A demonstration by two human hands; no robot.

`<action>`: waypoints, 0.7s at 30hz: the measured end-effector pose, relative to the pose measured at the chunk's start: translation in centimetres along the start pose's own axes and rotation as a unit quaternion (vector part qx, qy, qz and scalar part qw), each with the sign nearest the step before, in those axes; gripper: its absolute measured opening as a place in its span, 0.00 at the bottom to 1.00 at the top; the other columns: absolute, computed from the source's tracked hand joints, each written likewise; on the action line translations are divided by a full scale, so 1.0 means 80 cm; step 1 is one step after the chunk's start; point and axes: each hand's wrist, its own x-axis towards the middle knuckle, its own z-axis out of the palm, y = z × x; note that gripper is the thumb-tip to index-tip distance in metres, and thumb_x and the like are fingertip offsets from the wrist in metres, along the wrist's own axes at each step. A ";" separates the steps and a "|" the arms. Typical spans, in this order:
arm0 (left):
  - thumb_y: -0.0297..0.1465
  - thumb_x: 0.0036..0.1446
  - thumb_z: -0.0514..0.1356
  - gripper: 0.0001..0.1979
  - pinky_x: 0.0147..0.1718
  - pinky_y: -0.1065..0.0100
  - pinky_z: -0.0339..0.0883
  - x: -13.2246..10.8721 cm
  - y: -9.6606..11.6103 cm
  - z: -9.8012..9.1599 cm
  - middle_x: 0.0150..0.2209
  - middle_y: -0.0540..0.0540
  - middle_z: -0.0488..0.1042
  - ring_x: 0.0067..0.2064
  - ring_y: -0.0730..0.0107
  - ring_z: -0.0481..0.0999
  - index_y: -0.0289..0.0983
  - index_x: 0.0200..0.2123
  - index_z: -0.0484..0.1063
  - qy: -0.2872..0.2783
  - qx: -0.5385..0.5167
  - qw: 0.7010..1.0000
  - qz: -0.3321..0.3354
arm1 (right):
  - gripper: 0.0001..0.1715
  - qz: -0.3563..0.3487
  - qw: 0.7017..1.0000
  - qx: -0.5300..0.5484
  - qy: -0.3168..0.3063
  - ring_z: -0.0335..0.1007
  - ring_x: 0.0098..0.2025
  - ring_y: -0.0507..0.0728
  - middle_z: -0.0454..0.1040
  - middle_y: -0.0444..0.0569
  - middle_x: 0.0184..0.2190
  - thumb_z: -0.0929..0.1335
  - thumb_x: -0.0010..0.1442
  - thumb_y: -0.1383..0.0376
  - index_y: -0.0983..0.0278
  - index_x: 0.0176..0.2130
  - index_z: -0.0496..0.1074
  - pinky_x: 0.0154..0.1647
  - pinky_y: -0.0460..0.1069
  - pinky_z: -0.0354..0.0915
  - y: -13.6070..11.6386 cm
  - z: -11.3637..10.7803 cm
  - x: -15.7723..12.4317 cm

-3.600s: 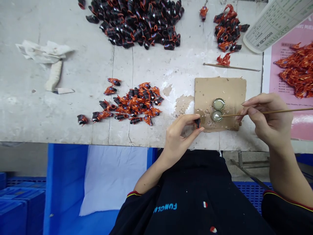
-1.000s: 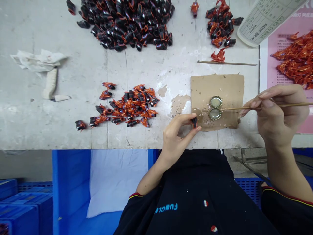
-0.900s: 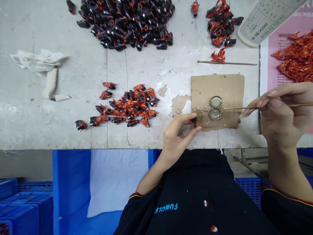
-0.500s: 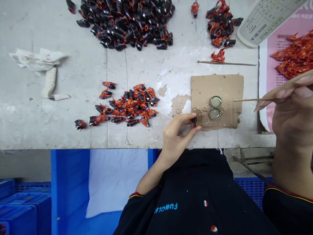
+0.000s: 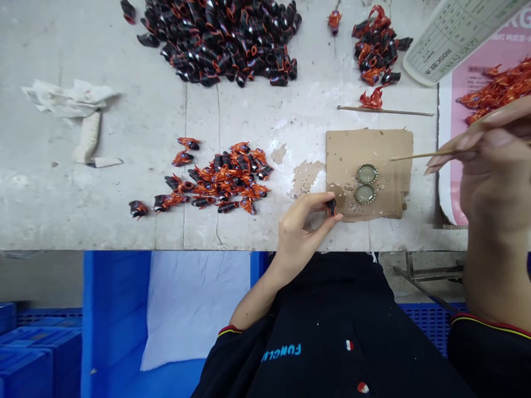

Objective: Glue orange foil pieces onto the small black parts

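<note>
Between its thumb and fingers, my left hand [image 5: 301, 226] pinches a small black plastic part [image 5: 331, 207] with a reddish rim, over the left edge of a cardboard piece [image 5: 394, 141]. My right hand [image 5: 493, 149] holds a thin wooden stick [image 5: 431, 156], its tip pointing left above the cardboard. On the cardboard lie two bottle caps, an upper cap [image 5: 367, 174] and a lower cap [image 5: 365, 194], with wet-looking spots around them. Left of my left hand is a pile of orange-and-black figure parts [image 5: 228, 177].
A large heap of black parts [image 5: 224, 41] lies at the back, a smaller mixed pile [image 5: 377, 47] to its right. Beyond the cardboard are another stick [image 5: 398, 111], a labelled white bottle [image 5: 452, 44] and orange parts [image 5: 498, 88]. Crumpled tissue [image 5: 70, 99] lies left; a blue bin [image 5: 116, 331] stands below.
My right hand has shifted slightly left and up with the stick, which is now more level over the cardboard. My left hand keeps its pinch on the black part. The view has shifted a little.
</note>
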 end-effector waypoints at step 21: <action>0.28 0.58 0.68 0.14 0.46 0.72 0.79 0.001 0.000 -0.001 0.43 0.48 0.79 0.42 0.74 0.81 0.38 0.48 0.74 -0.006 -0.001 1.000 -0.008 | 0.08 0.015 0.986 -0.082 -0.142 0.74 0.26 0.47 0.72 0.42 0.27 0.64 0.64 0.74 0.63 0.39 0.69 0.26 0.41 0.72 -0.001 0.004 -0.019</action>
